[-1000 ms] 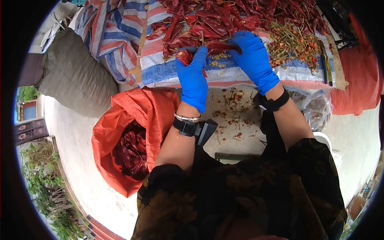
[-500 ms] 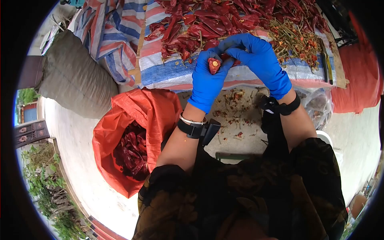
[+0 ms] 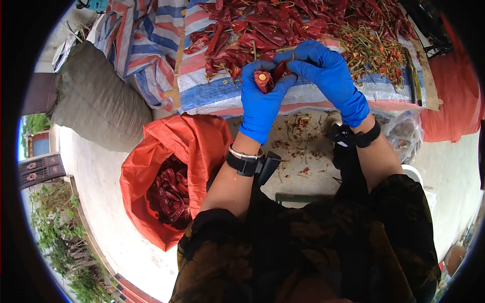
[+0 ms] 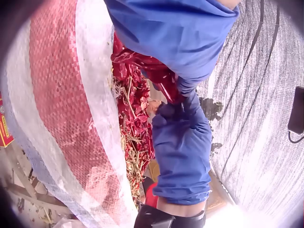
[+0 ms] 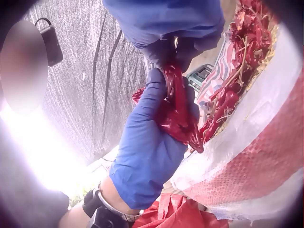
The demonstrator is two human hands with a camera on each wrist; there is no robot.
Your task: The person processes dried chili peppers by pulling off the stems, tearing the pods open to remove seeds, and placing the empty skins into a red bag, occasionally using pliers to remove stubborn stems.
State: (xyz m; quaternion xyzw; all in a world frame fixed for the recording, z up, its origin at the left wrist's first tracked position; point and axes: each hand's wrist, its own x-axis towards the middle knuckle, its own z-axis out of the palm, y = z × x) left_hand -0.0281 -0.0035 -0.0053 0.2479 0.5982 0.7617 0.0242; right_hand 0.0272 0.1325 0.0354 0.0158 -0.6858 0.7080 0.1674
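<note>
Dried red chili peppers (image 5: 178, 118) lie in my blue-gloved left hand (image 3: 262, 103), its thumb and fingers curled round them. One chili's cut-looking round end (image 3: 262, 78) with a pale centre shows beside the thumb in the head view. My right hand (image 3: 328, 76), also blue-gloved, meets the left and pinches a chili at its stem end; a bit of pale stem (image 5: 176, 42) shows between its fingers in the right wrist view. Both hands are above the near edge of a striped sheet (image 3: 207, 93), in front of a pile of red chilies (image 3: 268, 30).
A heap of loose stems (image 3: 374, 55) lies right of the chilies. An open red sack (image 3: 136, 202) of chilies stands at lower left, near a full grey sack (image 3: 98, 101). Scraps (image 3: 303, 131) litter the floor below the sheet. Another red sack (image 3: 449, 101) is at right.
My hands were apart over the near edge of the chili pile and have come together. The left moved right, the right slightly back toward me, and the right fingers now pinch the chili's stem end.
</note>
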